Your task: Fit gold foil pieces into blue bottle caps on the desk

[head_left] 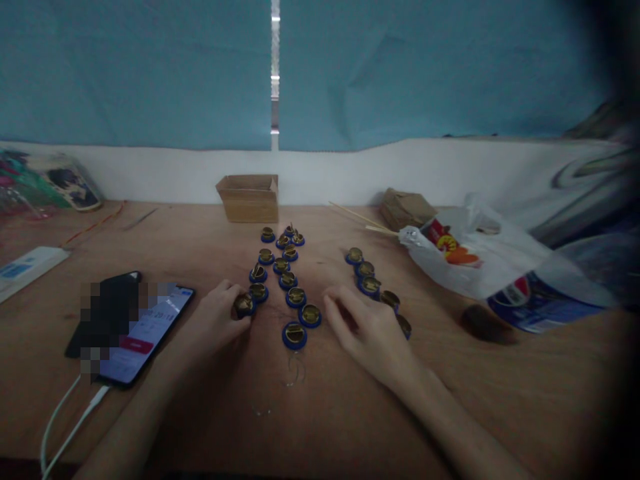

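Several round brooch-like pieces with blue rims and gold-coloured metal pin backs lie in rows on the wooden table. My left hand (pixel 219 317) has its thumb and fingers closed round the edge of one blue-rimmed brooch (pixel 245 305), at the near end of the left row. Beside the middle row, my right hand (pixel 367 330) rests with its fingers curled together; whether anything is between them is hidden. Just left of its fingertips lies another brooch (pixel 310 315). The right row of brooches (pixel 369 285) runs behind my right hand, which partly covers the nearest one.
A small open cardboard box (pixel 251 200) stands by the wall. Left lie a lit phone (pixel 150 333) with white cables and a dark pixelated object. At right are a plastic bag (pixel 465 260), a blue Pepsi-marked bottle (pixel 550 300) and a brown paper packet (pixel 407 208).
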Motion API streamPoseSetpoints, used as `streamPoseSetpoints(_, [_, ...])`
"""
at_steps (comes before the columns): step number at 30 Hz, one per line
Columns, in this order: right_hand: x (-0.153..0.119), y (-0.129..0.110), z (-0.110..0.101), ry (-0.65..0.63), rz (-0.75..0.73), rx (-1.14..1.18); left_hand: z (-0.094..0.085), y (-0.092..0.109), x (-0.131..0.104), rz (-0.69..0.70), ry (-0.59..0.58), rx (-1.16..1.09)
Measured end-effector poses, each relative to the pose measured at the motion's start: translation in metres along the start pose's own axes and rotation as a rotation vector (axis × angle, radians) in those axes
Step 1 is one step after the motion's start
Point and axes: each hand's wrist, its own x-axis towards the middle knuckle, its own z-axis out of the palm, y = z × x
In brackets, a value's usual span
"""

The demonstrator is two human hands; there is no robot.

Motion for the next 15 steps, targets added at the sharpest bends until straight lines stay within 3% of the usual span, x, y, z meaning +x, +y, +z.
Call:
streamPoseSetpoints(4, [0.0,0.0,0.001,-0.03,0.008,0.017,-0.003,-0.003,-0.006,0.071,-0.114,-0.13])
streamPoseSetpoints(6, [0.0,-0.001,0.0,-0.027,0.024,0.025,-0.002,-0.002,-0.006,0.103,-0.1,-0.203])
streamPoseSetpoints(12, [0.003,-0.006,-0.006,-0.041,0.11,0.104,-0.001,0.005,0.001,0.021,0.139,-0.006])
streamPoseSetpoints(15, [0.008,-0.001,-0.018,-0.016,0.168,0.038,-0.001,0.01,0.002,0.041,0.236,0.029])
